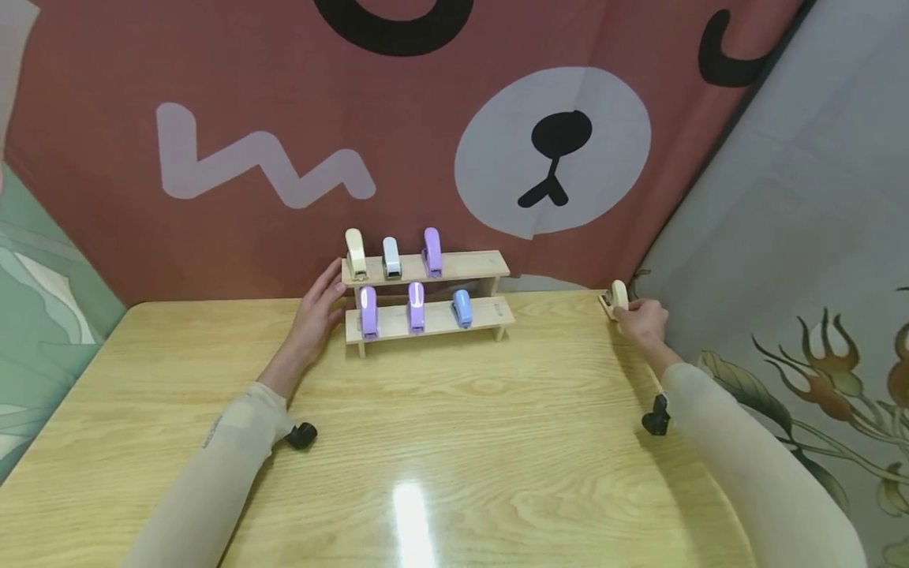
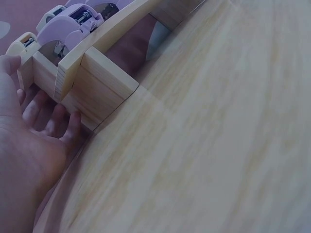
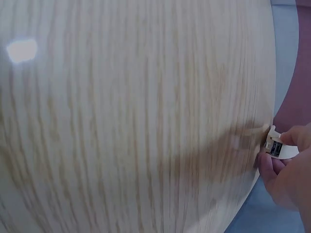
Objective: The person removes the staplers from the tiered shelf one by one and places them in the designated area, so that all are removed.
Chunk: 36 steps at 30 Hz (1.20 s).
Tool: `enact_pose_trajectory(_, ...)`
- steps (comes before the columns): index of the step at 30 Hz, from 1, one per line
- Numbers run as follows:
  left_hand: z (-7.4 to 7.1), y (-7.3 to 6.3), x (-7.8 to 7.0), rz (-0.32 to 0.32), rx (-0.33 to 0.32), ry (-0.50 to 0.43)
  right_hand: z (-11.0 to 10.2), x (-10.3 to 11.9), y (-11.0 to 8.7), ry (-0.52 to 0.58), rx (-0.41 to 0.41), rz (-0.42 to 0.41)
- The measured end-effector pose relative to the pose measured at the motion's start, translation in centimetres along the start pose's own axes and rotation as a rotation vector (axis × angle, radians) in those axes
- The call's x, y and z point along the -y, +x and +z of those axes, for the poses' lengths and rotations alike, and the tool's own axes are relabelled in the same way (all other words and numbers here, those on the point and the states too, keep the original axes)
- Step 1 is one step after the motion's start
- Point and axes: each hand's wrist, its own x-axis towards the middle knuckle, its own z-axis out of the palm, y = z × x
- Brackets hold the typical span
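Note:
A two-tier wooden rack [image 1: 454, 318] stands at the back of the table with small staplers on both steps. On its upper step are a cream stapler [image 1: 356, 254], a pale grey stapler [image 1: 391, 258] and a purple stapler [image 1: 432, 252]. Two purple staplers, a left one [image 1: 368, 312] and a middle one [image 1: 416, 308], share the lower step with a blue stapler [image 1: 462, 308]. My left hand [image 1: 316, 315] rests against the rack's left end, fingers loosely bent in the left wrist view. At the table's far right corner, my right hand [image 1: 642, 321] pinches another cream stapler [image 1: 619, 295] between thumb and fingers.
The wooden table [image 1: 454, 442] has its back edge against a brown curtain [image 1: 270, 244] with a bear face. A grey floral curtain [image 1: 781, 237] hangs along the right side, close to my right arm. Green cloth [image 1: 43, 315] hangs at the left.

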Motion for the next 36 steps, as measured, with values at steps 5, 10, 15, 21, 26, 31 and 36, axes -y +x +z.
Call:
enact_pose_trajectory(5,-0.14,0.18,-0.21,0.002,0.003,0.005,-0.15,0.19,0.05,-0.007,-0.016,-0.025)
enact_pose_trajectory(10,-0.26,0.03,-0.43,-0.001,-0.01,0.005,0.08,0.41,0.21,-0.006,-0.002,-0.043)
enact_pose_trajectory(15,-0.14,-0.11,-0.34,-0.019,-0.006,0.006,0.16,0.13,0.43,-0.032,-0.019,-0.048)
enact_pose_trajectory(21,0.01,-0.09,-0.12,-0.009,-0.01,0.007,0.07,-0.03,0.37,-0.054,-0.014,-0.052)
enact_pose_trajectory(26,0.05,0.07,0.01,-0.002,-0.007,-0.01,-0.01,-0.01,0.1,-0.051,-0.015,-0.074)
enact_pose_trajectory(31,0.26,-0.15,-0.17,-0.018,-0.016,0.003,-0.18,-0.03,-0.02,-0.047,0.008,-0.079)
enact_pose_trajectory(36,0.42,-0.51,-0.53,-0.012,-0.016,0.021,-0.54,0.28,-0.1,-0.044,0.03,-0.076)
